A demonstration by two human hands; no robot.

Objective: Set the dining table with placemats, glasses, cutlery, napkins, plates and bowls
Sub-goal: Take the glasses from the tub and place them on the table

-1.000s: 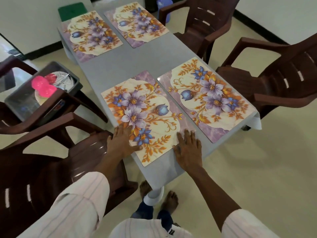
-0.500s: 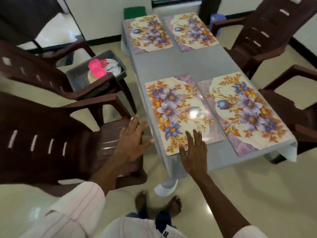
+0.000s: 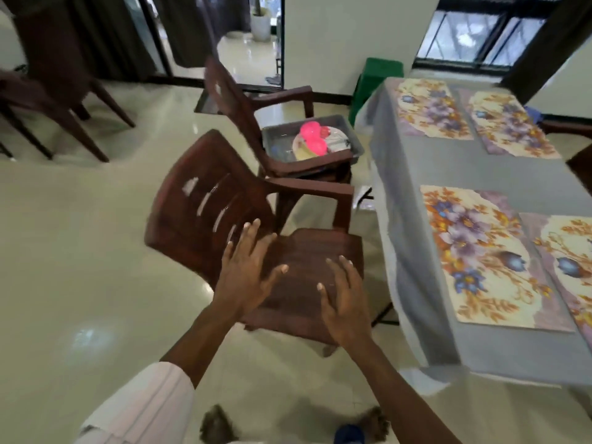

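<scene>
The grey-clothed dining table point(image 3: 499, 168) stands at the right with several floral placemats; the nearest one point(image 3: 480, 254) lies by the table's left edge. A grey tub point(image 3: 278, 133) rests on the far brown chair point(image 3: 243, 100) and holds pink bowls point(image 3: 312, 137) on pale plates. My left hand point(image 3: 245, 274) and my right hand point(image 3: 346, 296) hover with fingers spread over the seat of the near brown chair point(image 3: 307, 274). Both hands hold nothing and are off the table.
A green bin point(image 3: 378, 78) stands against the wall beyond the table. More dark chairs point(image 3: 48, 100) stand at the far left. Glossy cream floor point(image 3: 80, 251) spreads to the left of the chairs. A doorway lies at the back.
Both hands have lifted off the near placemat and swung left over the near chair's seat. My view has turned left, away from the table and toward the chairs and tub.
</scene>
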